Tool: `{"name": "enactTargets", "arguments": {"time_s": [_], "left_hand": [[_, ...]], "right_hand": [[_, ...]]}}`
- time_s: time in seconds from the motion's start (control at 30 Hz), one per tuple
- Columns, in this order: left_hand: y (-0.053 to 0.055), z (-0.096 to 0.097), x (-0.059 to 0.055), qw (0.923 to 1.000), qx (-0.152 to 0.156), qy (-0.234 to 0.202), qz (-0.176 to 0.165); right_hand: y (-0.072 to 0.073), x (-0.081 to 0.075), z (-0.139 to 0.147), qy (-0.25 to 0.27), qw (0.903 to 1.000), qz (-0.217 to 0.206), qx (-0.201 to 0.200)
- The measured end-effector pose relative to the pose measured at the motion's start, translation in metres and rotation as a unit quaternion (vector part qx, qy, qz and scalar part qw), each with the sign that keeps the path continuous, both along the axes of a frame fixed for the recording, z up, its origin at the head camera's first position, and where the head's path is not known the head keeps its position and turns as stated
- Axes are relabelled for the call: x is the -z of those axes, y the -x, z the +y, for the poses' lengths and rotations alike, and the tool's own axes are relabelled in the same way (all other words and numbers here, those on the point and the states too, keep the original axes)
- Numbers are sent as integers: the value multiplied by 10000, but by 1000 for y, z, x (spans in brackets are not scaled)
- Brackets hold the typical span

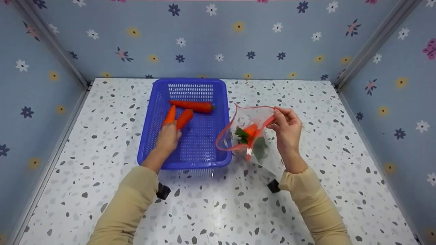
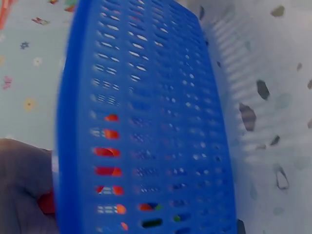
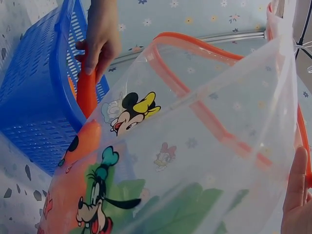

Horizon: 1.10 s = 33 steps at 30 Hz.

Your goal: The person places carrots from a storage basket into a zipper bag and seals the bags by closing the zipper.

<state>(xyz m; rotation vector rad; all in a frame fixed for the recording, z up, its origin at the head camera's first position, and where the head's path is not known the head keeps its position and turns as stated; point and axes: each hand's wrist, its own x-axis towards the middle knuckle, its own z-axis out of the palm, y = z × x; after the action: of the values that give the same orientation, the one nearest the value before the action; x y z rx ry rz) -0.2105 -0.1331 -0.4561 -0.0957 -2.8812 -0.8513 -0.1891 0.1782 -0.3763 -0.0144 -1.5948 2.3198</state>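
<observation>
My left hand (image 1: 167,137) reaches into the blue plastic basket (image 1: 186,166) and grips a red-orange carrot (image 1: 185,118). Beside it another carrot (image 1: 169,115) of a lighter orange lies partly behind the hand. Across the basket's far part rests a third carrot (image 1: 194,106), its green stub to the right. My right hand (image 1: 289,131) pinches the red zip edge of a clear plastic bag (image 1: 253,114), whose mouth gapes toward the basket. Inside the bag are an orange carrot (image 1: 251,130) and green leaves (image 3: 185,207). Cartoon figures are printed on the bag in the right wrist view.
The basket and bag are on a white speckled table (image 1: 218,211). Flower-patterned blue panels (image 1: 218,37) enclose it at the back and both sides. The basket's slotted wall (image 2: 146,117) fills much of the left wrist view.
</observation>
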Motion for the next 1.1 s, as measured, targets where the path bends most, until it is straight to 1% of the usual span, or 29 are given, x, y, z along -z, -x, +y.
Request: {"name": "enactTargets", "arguments": {"time_s": [0.1, 0.23, 0.37, 0.47, 0.6, 0.7, 0.87, 0.97, 1.1], "left_hand": [[-6, 6, -10, 9997, 88, -163, 169], [-15, 15, -22, 9989, 72, -284, 359], [-25, 22, -32, 9975, 75, -463, 534], [-33, 27, -39, 9954, 116, -761, 578], [-47, 35, -48, 9918, 149, -1156, 519], [-57, 42, -55, 9881, 204, -1385, 640], [-74, 52, -65, 9789, 420, -1712, 1032], [-83, 57, -67, 9727, 617, -1877, 1220], [-92, 63, -68, 9638, 965, -2118, 1297]], "right_hand": [[0, 1, -1, 66, 9999, 86, -7], [1, 1, -2, 203, 9997, 144, -28], [1, 1, -2, 298, 9995, 129, -31], [1, 2, -2, 329, 9994, 116, -29], [1, 2, -2, 298, 9995, 82, -34], [1, 2, -2, 281, 9996, 44, -37], [1, 2, -3, 314, 9995, 0, -37], [1, 2, -4, 365, 9993, 14, -46], [1, 2, -4, 413, 9991, 87, -55]]}}
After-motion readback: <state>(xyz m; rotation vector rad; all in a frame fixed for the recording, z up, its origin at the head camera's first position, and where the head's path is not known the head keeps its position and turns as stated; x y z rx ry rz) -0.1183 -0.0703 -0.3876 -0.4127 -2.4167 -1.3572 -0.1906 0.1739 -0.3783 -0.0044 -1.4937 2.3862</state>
